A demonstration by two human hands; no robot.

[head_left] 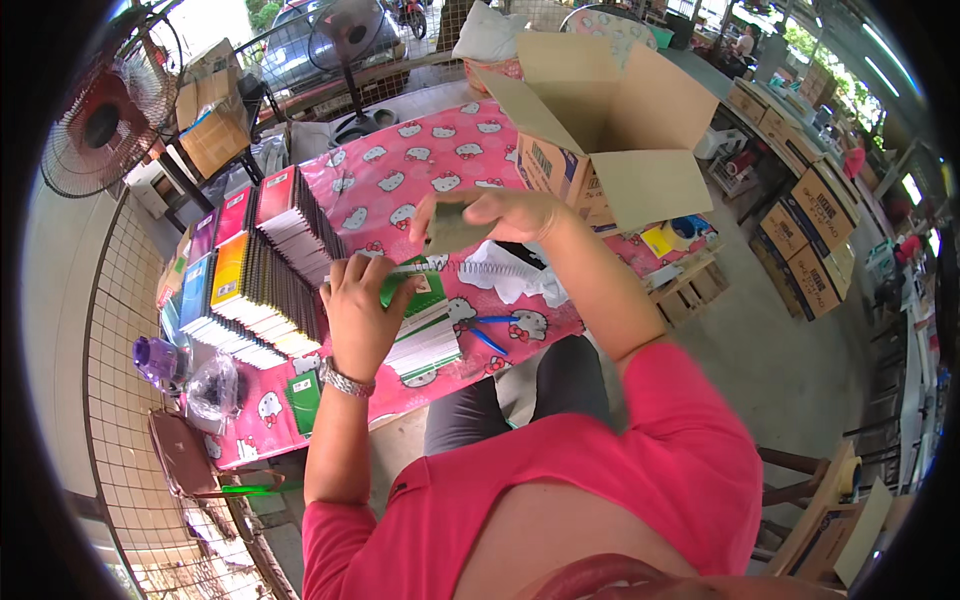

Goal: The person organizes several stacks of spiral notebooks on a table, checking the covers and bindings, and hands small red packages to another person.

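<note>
My left hand, with a metal watch on its wrist, has its fingers closed on a small green-covered notebook. A loose spiral wire coil stretches rightward from near that notebook's upper edge. Above the coil, my right hand grips a flat grey-green piece, slightly blurred; whether it is a cover or a board I cannot tell. Just below my hands lies a stack of green-covered paper sets. Blue-handled pliers rest to its right, and a crumpled white cloth or plastic lies under the coil.
Stacks of spiral notebooks in several colours stand at the left of the pink patterned tablecloth. A large open carton occupies the back right. Nearer left are a bagged dark object and a single green notebook.
</note>
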